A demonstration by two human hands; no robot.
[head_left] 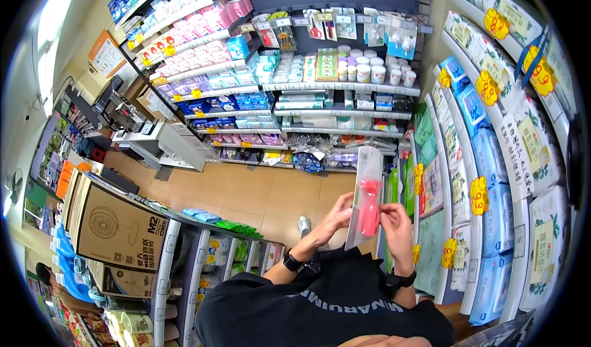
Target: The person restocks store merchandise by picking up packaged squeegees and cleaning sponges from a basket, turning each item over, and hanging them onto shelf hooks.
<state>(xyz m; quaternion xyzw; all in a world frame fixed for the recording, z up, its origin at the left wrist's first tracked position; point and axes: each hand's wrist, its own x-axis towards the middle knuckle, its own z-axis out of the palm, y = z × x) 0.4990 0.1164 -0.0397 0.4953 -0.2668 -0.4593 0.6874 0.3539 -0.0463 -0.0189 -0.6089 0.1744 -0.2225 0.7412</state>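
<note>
In front of my chest is a long, narrow pack [367, 162] with a pale backing and a clear cover. Inside it shows a pinkish-red item [370, 211] whose kind I cannot make out. My left hand [339, 213] grips the pack's left edge, its fingers partly behind it. On the opposite edge my right hand [394, 219] pinches the pack between thumb and fingers, beside the pink part. The pack is held upright, slightly tilted. Both wrists wear dark bands.
Ahead stand shelves of white tubs [363, 73] under hanging blister packs [326, 25]. Close on my right, a rack holds blue packs [494, 217] and yellow price tags [479, 196]. To my left is a shelf topped by a fan box [120, 224]. Tiled floor [271, 193] lies between.
</note>
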